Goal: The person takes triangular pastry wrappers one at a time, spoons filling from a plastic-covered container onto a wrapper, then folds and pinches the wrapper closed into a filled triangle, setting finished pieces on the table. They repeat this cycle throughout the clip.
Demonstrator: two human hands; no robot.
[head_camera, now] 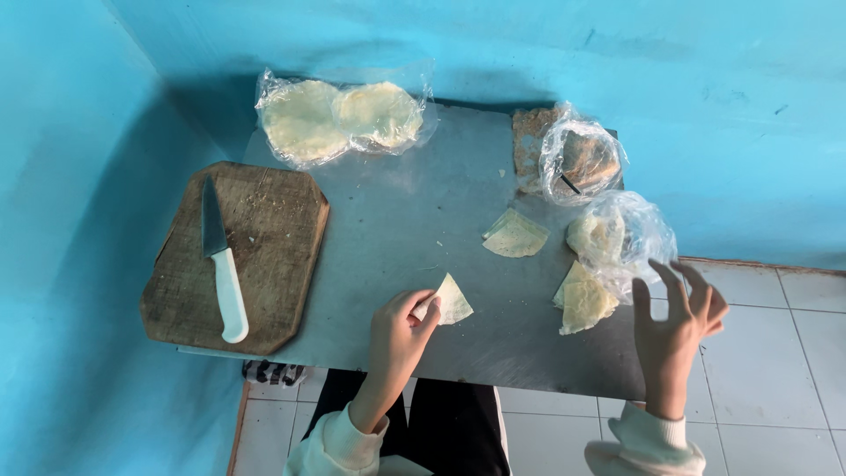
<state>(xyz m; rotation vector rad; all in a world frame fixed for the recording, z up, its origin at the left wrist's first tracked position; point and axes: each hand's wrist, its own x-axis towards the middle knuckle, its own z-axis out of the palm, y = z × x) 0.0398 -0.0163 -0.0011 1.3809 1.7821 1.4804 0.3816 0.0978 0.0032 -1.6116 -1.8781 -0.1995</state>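
My left hand (398, 328) pinches a small triangular piece of thin pale dough (453, 301) at its lower left corner, resting on the grey metal table (397, 220). My right hand (679, 322) hovers open with fingers spread at the table's right edge, holding nothing, just right of a small stack of triangular dough pieces (583, 300). Another pair of cut dough pieces (515, 235) lies further back on the table.
A worn wooden cutting board (264, 264) with a white-handled knife (220, 260) lies at the left. A plastic bag of round dough sheets (339, 119) sits at the back, two more clear bags (582, 159) (621, 234) at the right. Blue walls enclose the corner; tiled floor lies below.
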